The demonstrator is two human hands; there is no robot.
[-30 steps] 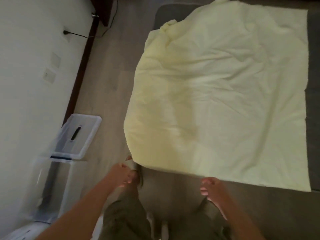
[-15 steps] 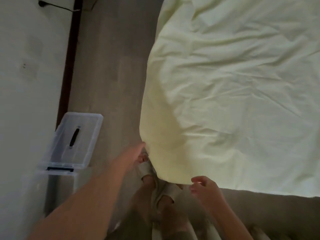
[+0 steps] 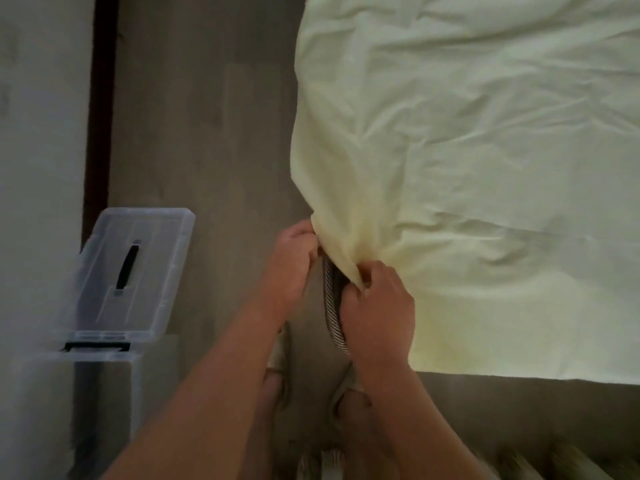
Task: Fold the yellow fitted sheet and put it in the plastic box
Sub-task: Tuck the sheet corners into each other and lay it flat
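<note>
both hands, left (image 3: 292,259) and right (image 3: 375,306), pinch the near corner of the sheet (image 3: 467,161), fingers seemingly curled into its cloth; the box (image 3: 104,368) stands open at left.

sheet (image 3: 485,168): 1, yellow, 1 o'clock | box (image 3: 100,393): 1, clear plastic, 8 o'clock | lid (image 3: 138,271): 1, clear, 9 o'clock | handle (image 3: 127,268): 1, black, on the lid | hands: 2, left hand (image 3: 294,261) and right hand (image 3: 377,317), centre | striped strip (image 3: 332,317): 1, between the hands | feet (image 3: 349,407): 2, 6 o'clock
</note>
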